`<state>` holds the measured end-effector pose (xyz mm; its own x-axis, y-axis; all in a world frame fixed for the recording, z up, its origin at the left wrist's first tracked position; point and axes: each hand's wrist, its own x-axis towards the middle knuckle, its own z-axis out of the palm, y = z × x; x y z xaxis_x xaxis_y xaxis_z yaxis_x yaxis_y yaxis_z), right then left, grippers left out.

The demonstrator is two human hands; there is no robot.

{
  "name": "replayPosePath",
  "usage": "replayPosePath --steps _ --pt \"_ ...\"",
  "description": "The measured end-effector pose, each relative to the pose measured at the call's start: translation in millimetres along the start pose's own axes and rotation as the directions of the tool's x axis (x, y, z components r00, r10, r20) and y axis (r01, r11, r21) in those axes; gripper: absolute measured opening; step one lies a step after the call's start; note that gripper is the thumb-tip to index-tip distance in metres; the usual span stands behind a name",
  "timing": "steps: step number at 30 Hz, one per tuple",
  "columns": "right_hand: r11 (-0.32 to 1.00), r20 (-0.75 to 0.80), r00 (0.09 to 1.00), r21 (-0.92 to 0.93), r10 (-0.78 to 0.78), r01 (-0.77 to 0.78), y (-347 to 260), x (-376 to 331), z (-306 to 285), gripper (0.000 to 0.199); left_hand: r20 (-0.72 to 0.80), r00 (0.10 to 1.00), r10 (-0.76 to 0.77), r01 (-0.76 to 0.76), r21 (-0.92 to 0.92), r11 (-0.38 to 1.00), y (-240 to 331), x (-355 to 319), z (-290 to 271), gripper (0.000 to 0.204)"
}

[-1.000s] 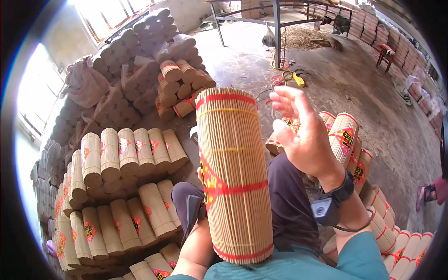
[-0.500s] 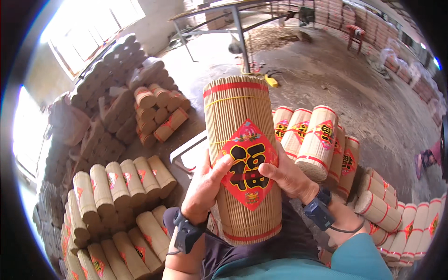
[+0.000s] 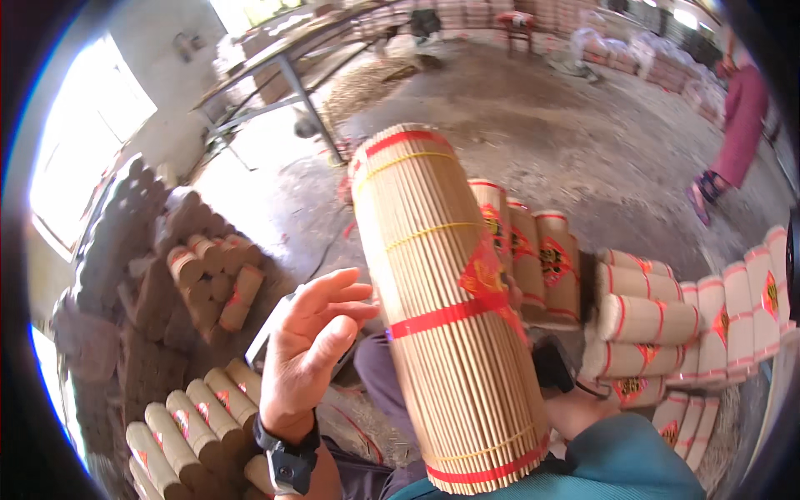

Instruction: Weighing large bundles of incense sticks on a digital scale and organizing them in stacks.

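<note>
A thick, round bundle of thin wooden sticks (image 3: 450, 375) leans in front of me, its top tilted to the left. Red bands and thin yellow bands wrap it, and a red paper label (image 3: 483, 265) with dark print shows on its right side. My left hand (image 3: 304, 350) is beside the bundle's left side, fingers spread and curved, holding nothing. Behind the right side, my right hand (image 3: 515, 293) supports the bundle; most of its fingers are hidden by it. Dark devices are strapped to both wrists.
Labelled stick bundles (image 3: 646, 321) are stacked to the right, and more bundles (image 3: 196, 412) stand in rows at lower left. Wrapped stacks (image 3: 137, 292) line the left wall. A metal-legged table (image 3: 292, 75) stands ahead. Another person's leg (image 3: 742, 125) shows at far right.
My left hand has let go of the bundle and moved left. The bundle has turned, taking its label to the right side, and tilts more. My view has swung right, bringing in the other person's leg.
</note>
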<state>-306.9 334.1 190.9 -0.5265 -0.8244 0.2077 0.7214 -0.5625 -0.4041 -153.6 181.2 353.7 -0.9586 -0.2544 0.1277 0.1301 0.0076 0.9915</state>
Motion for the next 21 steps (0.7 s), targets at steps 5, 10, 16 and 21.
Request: replayPosePath --steps 5,10,16,21 --pt "0.962 -0.15 0.979 -0.255 -0.14 0.099 -23.2 -27.0 -16.7 0.061 0.032 0.999 -0.037 0.026 0.283 0.959 -7.6 1.3 14.1 0.059" --pt "0.966 -0.155 0.965 -0.179 -0.212 0.184 -75.3 -77.7 0.1 0.061 0.094 0.988 -0.121 0.076 0.382 0.921 -27.9 7.5 22.5 0.076" --pt "0.873 -0.422 0.777 -0.362 -0.467 0.329 -100.2 -139.6 -7.0 0.067 0.212 0.955 -0.207 0.109 0.399 0.911 -44.7 9.3 20.7 0.074" --pt "0.797 -0.538 0.594 -0.323 -0.598 0.511 -116.0 -214.8 -52.5 0.056 0.245 0.934 -0.259 0.151 0.388 0.909 -58.9 7.3 12.5 0.071"
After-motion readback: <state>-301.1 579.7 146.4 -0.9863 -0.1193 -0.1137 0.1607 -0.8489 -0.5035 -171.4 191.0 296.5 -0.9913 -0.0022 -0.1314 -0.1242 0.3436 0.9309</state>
